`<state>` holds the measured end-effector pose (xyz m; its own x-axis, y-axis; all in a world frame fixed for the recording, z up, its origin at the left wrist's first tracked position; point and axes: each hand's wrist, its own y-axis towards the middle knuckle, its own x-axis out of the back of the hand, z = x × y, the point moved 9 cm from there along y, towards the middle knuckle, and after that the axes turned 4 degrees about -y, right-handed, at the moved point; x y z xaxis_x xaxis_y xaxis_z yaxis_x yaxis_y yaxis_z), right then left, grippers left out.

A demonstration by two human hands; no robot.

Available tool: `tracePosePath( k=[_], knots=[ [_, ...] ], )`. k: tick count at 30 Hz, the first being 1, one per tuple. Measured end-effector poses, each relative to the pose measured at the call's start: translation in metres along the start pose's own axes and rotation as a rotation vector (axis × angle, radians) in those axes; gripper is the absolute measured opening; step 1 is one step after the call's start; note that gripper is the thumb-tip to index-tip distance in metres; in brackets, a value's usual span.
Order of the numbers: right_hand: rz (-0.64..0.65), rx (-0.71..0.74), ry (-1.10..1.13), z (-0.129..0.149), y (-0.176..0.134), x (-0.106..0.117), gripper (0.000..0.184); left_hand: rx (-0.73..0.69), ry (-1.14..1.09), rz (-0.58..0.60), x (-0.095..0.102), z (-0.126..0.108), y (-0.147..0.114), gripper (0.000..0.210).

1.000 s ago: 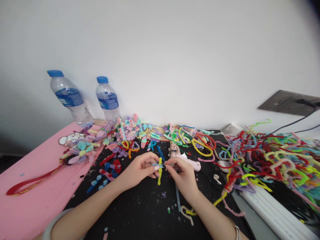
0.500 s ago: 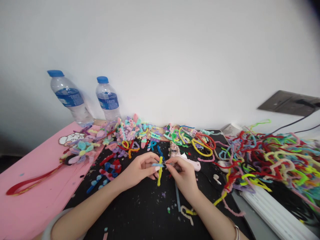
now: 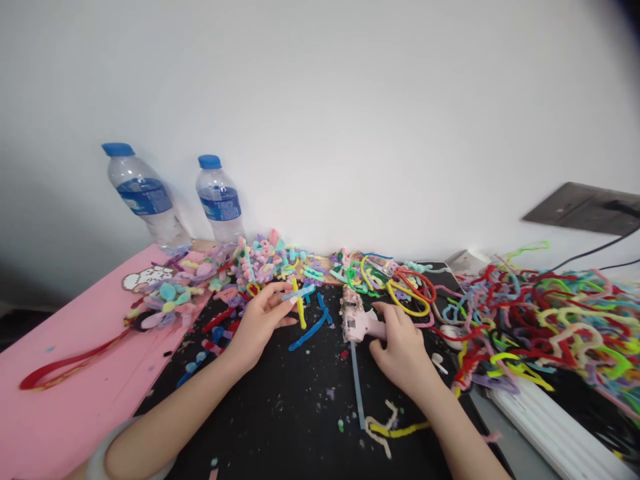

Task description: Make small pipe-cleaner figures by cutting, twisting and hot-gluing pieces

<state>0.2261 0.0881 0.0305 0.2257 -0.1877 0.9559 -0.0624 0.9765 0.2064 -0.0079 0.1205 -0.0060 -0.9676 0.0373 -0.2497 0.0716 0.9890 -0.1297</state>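
My left hand (image 3: 261,325) pinches a short light blue pipe cleaner (image 3: 305,291) crossed with a yellow pipe cleaner (image 3: 301,316). My right hand (image 3: 406,348) has its fingers curled round the handle of a pale pink hot glue gun (image 3: 357,323), which lies on the black work surface. A long glue stick (image 3: 358,387) juts from the gun's rear toward me. Between the hands, dark blue pipe cleaner pieces (image 3: 311,333) lie on the surface. Part of the gun's handle is hidden by my right fingers.
Finished fuzzy pieces (image 3: 263,260) are heaped along the wall. Scissors with yellow and red handles (image 3: 407,303) lie at the back. A tangle of pipe cleaners (image 3: 545,320) covers the right, beside a white power strip (image 3: 550,427). Two water bottles (image 3: 219,200) stand back left.
My right hand has let go of the crossed pipe cleaners and moved right onto the glue gun's handle. My left hand has carried the crossed pieces up and to the left.
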Motion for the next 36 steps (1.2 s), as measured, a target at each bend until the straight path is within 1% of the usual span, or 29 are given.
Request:
tracePosePath(
  k=[2,5,7,10,13,15,18,21,24,28,36],
  knots=[
    [0.05,0.023,0.022,-0.003,-0.003,-0.009,0.053,0.032,-0.036,-0.004,0.001,0.003,0.0,0.036],
    [0.048,0.031,0.063,-0.009,-0.001,-0.014,0.054,0.066,-0.047,-0.022,0.002,0.007,0.001,0.04],
    [0.014,0.02,0.14,-0.012,0.002,-0.01,0.048,0.072,-0.028,-0.031,0.003,0.008,0.002,0.043],
    [-0.058,-0.034,0.317,-0.019,0.005,0.003,0.032,0.046,0.016,-0.046,0.004,0.007,0.003,0.045],
    [-0.093,-0.049,0.492,-0.019,0.004,0.012,0.026,0.023,0.064,-0.052,0.004,0.006,0.003,0.044],
    [-0.06,-0.008,0.598,-0.013,0.001,0.011,0.022,0.027,0.08,-0.027,0.0,0.008,0.002,0.041],
    [0.047,0.067,0.698,0.001,-0.003,0.0,0.018,0.047,0.078,0.035,-0.007,0.011,-0.001,0.038],
    [0.158,0.132,0.72,0.014,-0.006,-0.011,0.017,0.066,0.079,0.062,-0.012,0.012,-0.003,0.035],
    [0.205,0.157,0.704,0.02,-0.007,-0.014,0.017,0.071,0.081,0.067,-0.014,0.011,-0.005,0.033],
    [0.207,0.172,0.665,0.023,-0.007,-0.013,0.017,0.073,0.083,0.064,-0.015,0.01,-0.006,0.034],
    [0.154,0.209,0.617,0.025,-0.009,-0.01,0.017,0.063,0.068,0.081,-0.017,0.012,-0.006,0.035]
  ],
)
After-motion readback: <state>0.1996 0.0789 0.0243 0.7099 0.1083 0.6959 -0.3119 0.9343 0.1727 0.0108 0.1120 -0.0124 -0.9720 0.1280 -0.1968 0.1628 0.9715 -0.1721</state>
